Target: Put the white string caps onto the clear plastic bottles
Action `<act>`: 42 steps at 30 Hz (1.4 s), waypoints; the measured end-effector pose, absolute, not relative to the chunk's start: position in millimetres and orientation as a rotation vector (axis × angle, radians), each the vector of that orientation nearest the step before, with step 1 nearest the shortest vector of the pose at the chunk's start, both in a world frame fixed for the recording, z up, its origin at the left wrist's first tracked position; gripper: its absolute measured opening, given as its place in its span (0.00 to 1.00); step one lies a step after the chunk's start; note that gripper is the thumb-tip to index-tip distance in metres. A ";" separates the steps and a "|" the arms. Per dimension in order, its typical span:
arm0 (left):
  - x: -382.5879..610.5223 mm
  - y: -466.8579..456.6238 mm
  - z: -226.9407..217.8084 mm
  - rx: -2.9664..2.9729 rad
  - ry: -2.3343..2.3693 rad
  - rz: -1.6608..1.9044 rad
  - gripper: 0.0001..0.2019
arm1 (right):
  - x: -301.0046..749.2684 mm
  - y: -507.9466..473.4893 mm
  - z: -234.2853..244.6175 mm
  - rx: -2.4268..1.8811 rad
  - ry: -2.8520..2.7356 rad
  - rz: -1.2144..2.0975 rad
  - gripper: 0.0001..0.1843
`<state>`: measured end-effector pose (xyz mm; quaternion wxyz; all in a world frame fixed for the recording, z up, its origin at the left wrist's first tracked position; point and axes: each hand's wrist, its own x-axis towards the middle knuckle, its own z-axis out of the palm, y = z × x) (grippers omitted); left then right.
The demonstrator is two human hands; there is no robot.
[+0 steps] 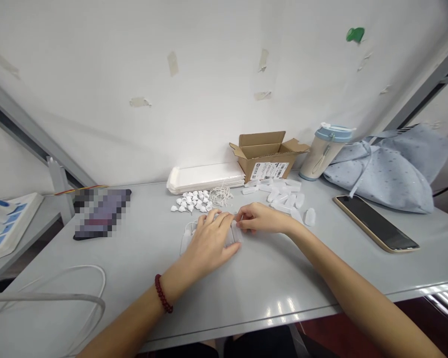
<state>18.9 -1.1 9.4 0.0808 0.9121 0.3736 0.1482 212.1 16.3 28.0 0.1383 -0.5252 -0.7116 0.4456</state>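
plastic case (234, 234) (clear, small) | left hand (211, 243) flat on it | right hand (259, 219) pinching it

Dark flat item (101, 213), left on the tabletop (269, 278): pixelated, can't identify. Clear plastic piece (234, 234) mostly covered by left hand (211, 242), so shape and grip are unclear. Right hand (259, 218) fingertips meet at its right end, contact hidden. Small white pieces (192, 201) beyond: too small to tell what. Box label (269, 170) unreadable. White tray (7, 223) and cable (102, 283) cut off at left edge. Both forearms cut off at near edge.
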 end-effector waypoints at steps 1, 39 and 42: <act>19.0 -1.0 9.5 2.724 1.118 0.444 0.20 | 212.2 16.4 28.0 -1.518 -2.061 1.287 0.09; -0.6 34.7 13.1 2.544 1.237 0.903 0.15 | 231.9 26.9 28.8 -1.575 -2.024 1.024 0.12; -13.6 56.3 12.2 2.505 1.318 0.869 0.17 | 241.5 39.4 15.9 -1.678 -1.986 0.423 0.08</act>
